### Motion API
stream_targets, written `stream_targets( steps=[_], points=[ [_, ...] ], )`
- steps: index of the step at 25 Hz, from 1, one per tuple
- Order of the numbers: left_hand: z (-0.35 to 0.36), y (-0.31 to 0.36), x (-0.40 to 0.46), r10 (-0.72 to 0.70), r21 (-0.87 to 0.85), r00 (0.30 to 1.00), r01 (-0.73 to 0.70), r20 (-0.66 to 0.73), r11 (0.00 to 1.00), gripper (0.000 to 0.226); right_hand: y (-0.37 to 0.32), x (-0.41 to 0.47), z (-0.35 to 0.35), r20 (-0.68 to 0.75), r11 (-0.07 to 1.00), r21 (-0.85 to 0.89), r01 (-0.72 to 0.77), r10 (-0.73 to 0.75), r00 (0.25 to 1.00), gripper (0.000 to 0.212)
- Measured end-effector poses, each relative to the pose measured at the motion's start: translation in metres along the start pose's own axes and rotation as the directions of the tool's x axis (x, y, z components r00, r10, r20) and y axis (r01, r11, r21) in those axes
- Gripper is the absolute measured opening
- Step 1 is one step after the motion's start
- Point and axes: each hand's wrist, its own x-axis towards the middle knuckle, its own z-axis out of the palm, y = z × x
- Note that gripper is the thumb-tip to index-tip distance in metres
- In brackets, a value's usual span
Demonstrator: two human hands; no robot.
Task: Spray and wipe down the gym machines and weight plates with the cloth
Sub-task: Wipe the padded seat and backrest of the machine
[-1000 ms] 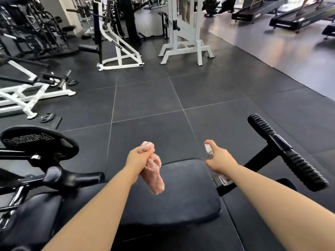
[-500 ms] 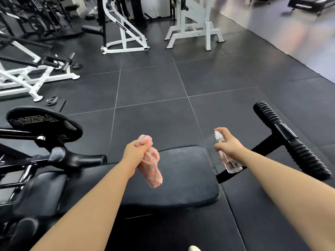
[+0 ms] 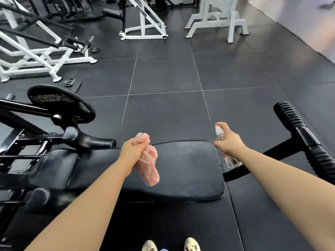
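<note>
The left hand (image 3: 133, 150) grips a fluffy pink cloth (image 3: 147, 163), bunched in the fist with its shaggy tail hanging over the black padded seat (image 3: 190, 169). The right hand (image 3: 229, 142) holds a small clear spray bottle (image 3: 229, 159) with a white nozzle, index finger on top, at the seat's right edge. A black weight plate (image 3: 59, 104) with raised lettering sits on the machine's left side, near a ribbed black handle (image 3: 308, 140) at right.

Your single head-worn view looks forward and steeply down from close above the black padded vinyl bench seat (image 3: 183, 171), white steel frames far beyond it.
</note>
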Motion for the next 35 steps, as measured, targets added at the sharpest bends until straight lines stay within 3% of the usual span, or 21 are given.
stream_targets(
  steps=[4,10,15,19,22,24,25,27,29,35],
  points=[
    [-0.042,-0.021,0.012,-0.033,-0.049,0.997,0.030,-0.066,0.998,0.005,-0.036,0.010,0.033,0.086,0.998,-0.047,0.043,-0.039,0.996,0.080],
    [-0.133,-0.066,0.035,-0.119,-0.161,0.972,0.087,-0.204,0.983,0.009,-0.115,0.016,0.123,0.213,0.973,-0.163,0.162,-0.125,0.969,0.059],
    [-0.219,-0.110,0.053,-0.189,-0.215,0.937,0.128,-0.294,0.968,0.002,-0.184,0.016,0.222,0.355,0.960,-0.098,0.260,-0.210,0.911,0.086],
    [-0.280,-0.132,0.053,-0.223,-0.238,0.910,0.144,-0.350,0.961,0.004,-0.249,0.006,0.289,0.442,0.911,-0.195,0.363,-0.248,0.862,0.073],
    [-0.312,-0.140,0.054,-0.236,-0.273,0.898,0.137,-0.372,0.952,0.016,-0.288,0.002,0.326,0.460,0.935,-0.156,0.320,-0.218,0.861,0.052],
    [-0.329,-0.144,0.054,-0.242,-0.294,0.894,0.132,-0.378,0.947,0.020,-0.309,-0.002,0.350,0.498,0.974,-0.083,0.209,-0.141,0.856,0.026],
    [-0.336,-0.146,0.055,-0.245,-0.302,0.892,0.131,-0.380,0.944,0.021,-0.317,-0.004,0.361,0.499,0.992,-0.014,0.125,-0.101,0.861,0.024],
    [-0.347,-0.153,0.059,-0.250,-0.302,0.888,0.134,-0.386,0.944,0.018,-0.327,-0.006,0.377,0.449,0.993,0.115,-0.017,-0.036,0.893,0.042],
    [-0.352,-0.156,0.062,-0.248,-0.305,0.888,0.131,-0.386,0.943,0.015,-0.330,-0.004,0.391,0.399,0.988,0.139,-0.066,0.005,0.917,0.053],
    [-0.348,-0.160,0.065,-0.249,-0.268,0.894,0.154,-0.372,0.951,0.019,-0.334,-0.004,0.412,0.300,1.000,-0.013,0.029,-0.024,0.954,0.045]
  ],
)
